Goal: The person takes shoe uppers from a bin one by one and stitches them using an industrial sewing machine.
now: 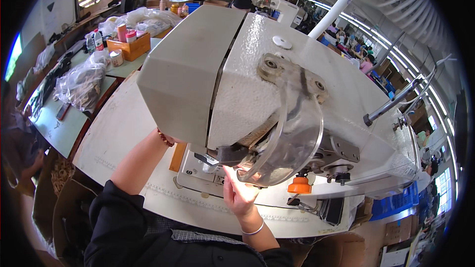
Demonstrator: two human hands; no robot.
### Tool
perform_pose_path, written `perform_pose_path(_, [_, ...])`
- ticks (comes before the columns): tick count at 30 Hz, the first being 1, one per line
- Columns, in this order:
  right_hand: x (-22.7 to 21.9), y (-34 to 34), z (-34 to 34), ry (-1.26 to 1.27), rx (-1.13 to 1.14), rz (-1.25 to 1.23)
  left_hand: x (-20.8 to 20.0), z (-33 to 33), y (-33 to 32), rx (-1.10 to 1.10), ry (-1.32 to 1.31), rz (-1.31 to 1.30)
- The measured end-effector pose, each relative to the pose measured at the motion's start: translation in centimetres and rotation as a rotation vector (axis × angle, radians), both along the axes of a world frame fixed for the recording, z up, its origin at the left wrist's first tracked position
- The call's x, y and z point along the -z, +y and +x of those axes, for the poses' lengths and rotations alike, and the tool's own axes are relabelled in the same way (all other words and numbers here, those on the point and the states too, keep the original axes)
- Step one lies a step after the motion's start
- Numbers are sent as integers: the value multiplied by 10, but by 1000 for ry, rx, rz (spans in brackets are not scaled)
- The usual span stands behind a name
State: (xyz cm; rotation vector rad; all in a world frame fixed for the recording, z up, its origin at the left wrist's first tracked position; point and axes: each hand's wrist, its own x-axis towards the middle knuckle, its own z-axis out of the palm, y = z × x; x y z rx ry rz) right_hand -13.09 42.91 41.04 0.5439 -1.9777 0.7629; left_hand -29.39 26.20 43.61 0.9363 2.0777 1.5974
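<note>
A big cream sewing machine head (185,69) fills the middle of my view. My left hand (177,139) reaches behind its lower left edge; a beaded bracelet circles the wrist, and the fingers are hidden. Under the machine head, my right hand (241,195) is closed, with thumb and fingers drawn together close to the needle area. Whatever it pinches is too small or covered to make out. Just above those fingertips is a dark block (232,155) with a pale marked end. A curved clear plastic guard (302,133) hangs in front, partly covering the fingertips.
An orange knob (300,184) hangs below the machine arm. A ruler strip (198,201) runs along the white table (118,133). On the left bench are a plastic-wrapped bundle (84,81) and a wooden box (129,47). A blue crate (396,201) stands at right; people work farther back.
</note>
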Motion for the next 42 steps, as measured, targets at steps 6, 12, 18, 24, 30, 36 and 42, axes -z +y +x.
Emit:
perform_pose_path(6, [1,-2,1,-6,-1,-2,-16,4,14,-156,-3,85])
perform_pose_path(12, [3,-1,1,20,18,2,-13,29,5,-295,-19,134])
perform_pose_path(18, [33,18,9,-101,1,-110,16,89,-2,-403,-29,174])
perform_pose_path(24, [7,5,6,-35,-46,-123,57,104,9,-497,148,265])
perform_pose_path(30, [27,14,8,-48,-36,-110,59,99,22,-595,532,350])
perform_pose_path(36, [38,13,9,-35,-12,-76,45,103,23,-604,-99,552])
perform_pose_path(42, [22,8,7,-49,-19,-117,46,96,18,-522,337,355])
